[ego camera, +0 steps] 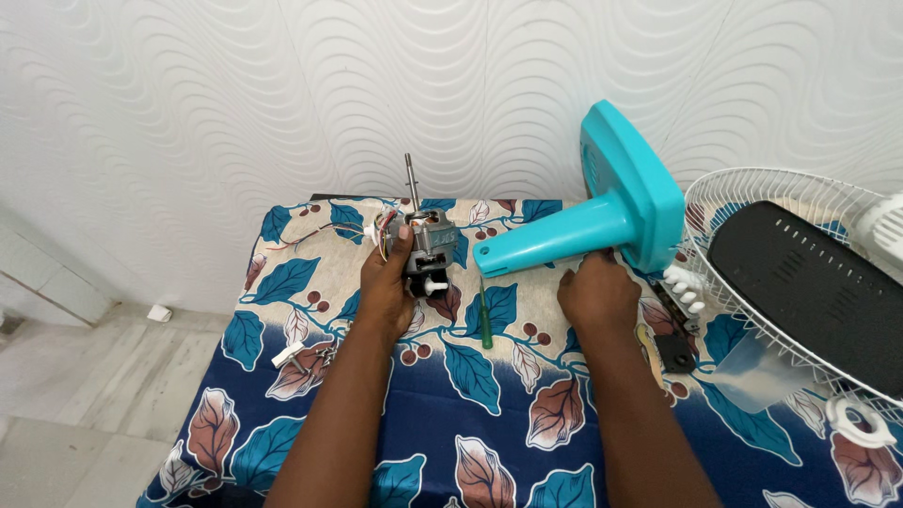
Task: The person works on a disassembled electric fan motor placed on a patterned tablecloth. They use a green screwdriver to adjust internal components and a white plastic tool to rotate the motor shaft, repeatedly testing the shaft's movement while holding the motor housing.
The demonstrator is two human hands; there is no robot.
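The fan motor [425, 252] is clasped upright in the left hand [386, 282], shaft at twelve o'clock. The right hand [597, 293] is laid palm-down, holding nothing, beside the turquoise fan base [602, 221], the green screwdriver [485, 318] at its nine o'clock.

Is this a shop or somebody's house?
Probably a room at home: a table under a leaf-print cloth, a wavy white wall, and a taken-apart fan's motor and grille.

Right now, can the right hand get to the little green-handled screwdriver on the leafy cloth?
Probably yes: the right hand lies beside the green-handled screwdriver, with only bare cloth between.
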